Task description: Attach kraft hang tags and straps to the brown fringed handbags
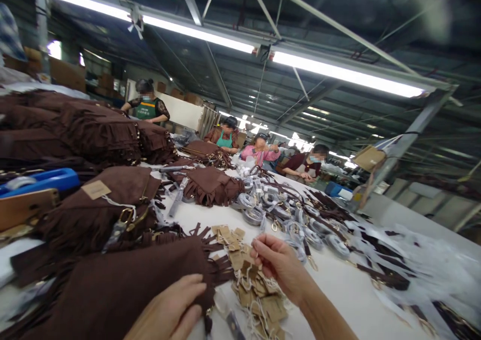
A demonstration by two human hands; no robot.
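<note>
Brown fringed bag [143, 280] is lying front left on the counter [330, 295]. Your left hand [169, 305] is resting at its right side, fingers [193, 286] released, loosely extended. Your right hand [280, 265] is hovering over the kraft tags [265, 300], fingers [260, 248] pinching closed, possibly on a string; can't tell from here. Coiled straps [296, 219] are sitting just beyond.

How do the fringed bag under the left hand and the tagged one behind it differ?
The nearer bag has the left hand on it; the tagged bag has no hand on it. The tagged bag shows a paper tag on white string; the nearer bag shows none. Both are dark brown and fringed.
</note>
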